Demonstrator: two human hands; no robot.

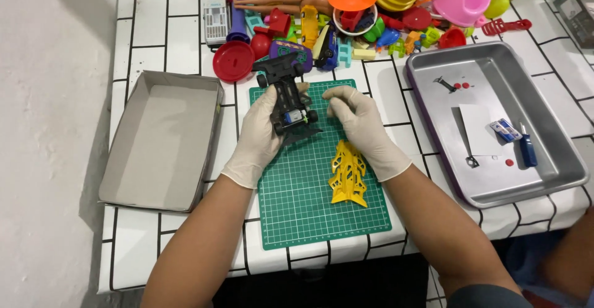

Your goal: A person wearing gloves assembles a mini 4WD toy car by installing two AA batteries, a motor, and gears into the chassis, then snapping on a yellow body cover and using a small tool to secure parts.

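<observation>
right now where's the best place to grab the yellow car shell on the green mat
Take the yellow car shell across its narrow middle, from above. It lies flat and free on the green cutting mat, long axis toward you, both long sides open.

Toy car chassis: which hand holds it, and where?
The left hand holds the black toy car chassis along its side; the right hand fingertips are at its rear end.
</observation>
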